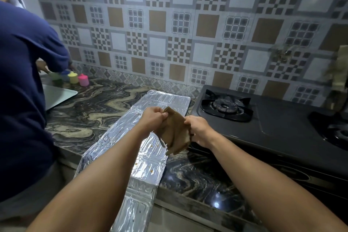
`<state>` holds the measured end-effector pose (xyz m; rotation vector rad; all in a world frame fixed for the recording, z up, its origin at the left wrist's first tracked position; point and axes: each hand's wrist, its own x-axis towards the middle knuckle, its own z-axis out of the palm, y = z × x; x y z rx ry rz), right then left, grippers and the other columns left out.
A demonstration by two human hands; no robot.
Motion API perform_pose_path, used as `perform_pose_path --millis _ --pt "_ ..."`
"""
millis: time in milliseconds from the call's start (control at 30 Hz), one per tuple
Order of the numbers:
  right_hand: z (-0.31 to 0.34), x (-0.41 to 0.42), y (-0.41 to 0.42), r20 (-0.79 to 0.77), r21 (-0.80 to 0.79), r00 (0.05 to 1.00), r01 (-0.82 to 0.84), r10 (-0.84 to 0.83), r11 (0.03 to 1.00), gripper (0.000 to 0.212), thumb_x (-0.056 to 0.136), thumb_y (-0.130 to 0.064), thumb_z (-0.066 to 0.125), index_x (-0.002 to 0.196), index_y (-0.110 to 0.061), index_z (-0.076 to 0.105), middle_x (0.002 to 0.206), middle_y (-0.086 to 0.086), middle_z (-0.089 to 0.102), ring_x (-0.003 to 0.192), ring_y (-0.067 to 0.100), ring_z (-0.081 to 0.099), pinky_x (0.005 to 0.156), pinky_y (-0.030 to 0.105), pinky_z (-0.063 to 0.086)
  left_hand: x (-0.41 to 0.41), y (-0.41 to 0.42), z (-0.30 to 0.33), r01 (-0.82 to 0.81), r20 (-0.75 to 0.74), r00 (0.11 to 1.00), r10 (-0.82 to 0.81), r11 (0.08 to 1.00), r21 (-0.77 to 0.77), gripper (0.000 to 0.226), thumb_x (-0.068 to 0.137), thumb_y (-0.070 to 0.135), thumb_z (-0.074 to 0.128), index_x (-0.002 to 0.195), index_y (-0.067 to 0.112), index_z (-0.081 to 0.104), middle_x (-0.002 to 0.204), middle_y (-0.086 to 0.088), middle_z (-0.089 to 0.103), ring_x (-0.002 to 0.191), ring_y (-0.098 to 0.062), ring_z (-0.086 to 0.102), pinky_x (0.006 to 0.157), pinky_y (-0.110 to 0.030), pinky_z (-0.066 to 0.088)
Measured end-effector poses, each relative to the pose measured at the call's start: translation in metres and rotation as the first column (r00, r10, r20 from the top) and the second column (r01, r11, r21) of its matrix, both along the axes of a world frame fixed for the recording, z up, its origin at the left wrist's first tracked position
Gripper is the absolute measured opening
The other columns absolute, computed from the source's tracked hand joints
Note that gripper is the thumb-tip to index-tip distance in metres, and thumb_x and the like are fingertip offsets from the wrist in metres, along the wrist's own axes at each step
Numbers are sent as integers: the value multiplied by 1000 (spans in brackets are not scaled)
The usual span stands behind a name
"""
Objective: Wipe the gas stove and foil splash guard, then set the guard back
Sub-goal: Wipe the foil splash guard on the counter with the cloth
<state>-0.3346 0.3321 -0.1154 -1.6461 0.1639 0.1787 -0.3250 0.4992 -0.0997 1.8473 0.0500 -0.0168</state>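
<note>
I see the gas stove [273, 118] at right; the foil splash guard [150, 143] lies flat on the counter [84, 115], overhanging its front edge. My left hand [153, 118] and right hand [198, 130] both pinch the brown cloth [175, 133]. Risk: downward pressure on the overhang tips the guard

Foil splash guard [150, 103]: thin embossed metal foil, bright and reflective, crinkled, with small brown specks. Cloth [174, 132]: brown fabric, matt, limp and creased. Gas stove [282, 122]: dark top with a matt, smooth finish; burner grates [226, 107] looked like black metal with a slight sheen. Counter [94, 111]: polished veined stone, glossy, showing lamp reflections. Wall tiles [188, 34]: smooth, faintly glossy. Small pastel cups [78, 79]: apparently plastic.
</note>
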Motion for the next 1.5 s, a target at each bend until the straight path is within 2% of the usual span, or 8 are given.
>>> perform_pose_path --millis 367,500,700,900,1133,1267,1367,1500 --pt "-12 6 16 213 -212 977 18 28 977 18 88 -32 67 93 -15 63 97 3 66 91 18 63 83 39 53 7 15 31 -98 94 991 96 995 18 28 92 18 60 67 16 49 73 -11 54 67 -20 49 64 -32 40" --pt "-9 -3 29 304 -101 948 -69 96 993 64 81 -62 60 92 0 69 94 16 71 86 29 67 80 34 49 12 23 35 -209 101 973 210 978 -14 32 91 21 61 63 18 45 70 -9 47 68 -19 44 62 -32 37" --pt "-12 4 38 226 -36 941 -250 252 968 18 85 -4 69 100 -14 70 94 10 71 89 24 67 80 40 54 14 40 38 -231 47 971 236 968 -95 31 92 18 61 64 16 49 75 -11 53 72 -23 50 62 -35 45" --pt "5 10 50 247 -143 943 -191 222 971 17 95 -9 53 82 -19 58 84 7 59 83 20 53 71 33 42 4 56 39 -237 7 970 243 951 -199 27 96 16 58 70 11 52 67 -8 53 55 -18 51 40 -22 49" --pt "31 16 59 255 57 938 -258 236 964 7 98 -11 52 92 -10 54 82 10 61 70 18 61 61 28 52 -25 72 26 -10 -185 981 -53 946 -324 20 94 6 58 113 5 52 99 -15 66 82 -25 63 64 -34 59" --pt "34 24 57 233 -32 947 -220 221 975 30 91 -16 59 120 -16 49 113 21 63 98 28 66 87 44 56 -31 70 6 -43 -220 974 -50 915 -402 44 86 -17 55 127 -3 46 102 -20 68 83 -24 65 69 -32 56" --pt "40 20 51 244 -202 914 -280 325 938 40 95 -11 54 135 -13 50 132 13 54 119 26 56 96 36 51 -31 63 -3 -35 -181 983 -11 968 -248 47 85 -14 56 129 3 51 119 -17 61 98 -26 62 84 -40 53" --pt "54 15 45 239 -289 880 -338 410 896 27 99 -8 48 119 -7 66 118 13 65 105 19 62 92 32 52 -32 53 -11 82 -178 980 -91 995 -57 62 82 -13 54 137 17 50 126 -7 54 103 -25 55 76 -35 44"
